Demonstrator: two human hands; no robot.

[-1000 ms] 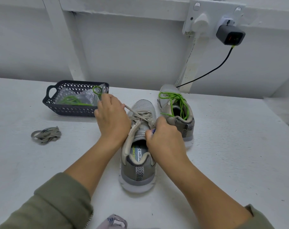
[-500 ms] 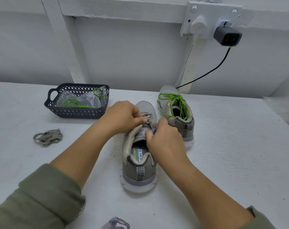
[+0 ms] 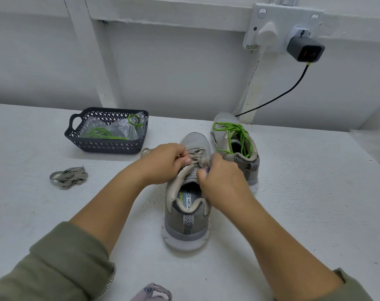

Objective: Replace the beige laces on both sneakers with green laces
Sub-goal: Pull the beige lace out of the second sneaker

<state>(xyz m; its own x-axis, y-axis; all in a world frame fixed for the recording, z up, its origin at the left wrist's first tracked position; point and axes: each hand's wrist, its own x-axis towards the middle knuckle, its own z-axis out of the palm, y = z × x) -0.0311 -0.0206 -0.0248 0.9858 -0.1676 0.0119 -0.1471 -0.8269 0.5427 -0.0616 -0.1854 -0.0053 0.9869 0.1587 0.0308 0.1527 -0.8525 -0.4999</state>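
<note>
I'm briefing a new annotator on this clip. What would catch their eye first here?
Both hands meet at the centre: the left hand and right hand pinch the beige laces of the near sneaker. Behind it to the right, the far sneaker already wears bright green laces. At the left, a dark basket holds a spare green lace in a clear bag, and a loose beige lace bundle lies just in front.

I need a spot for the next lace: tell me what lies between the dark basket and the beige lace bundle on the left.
Nothing: in the head view, the white table is bare between the basket and the lace bundle.
</note>
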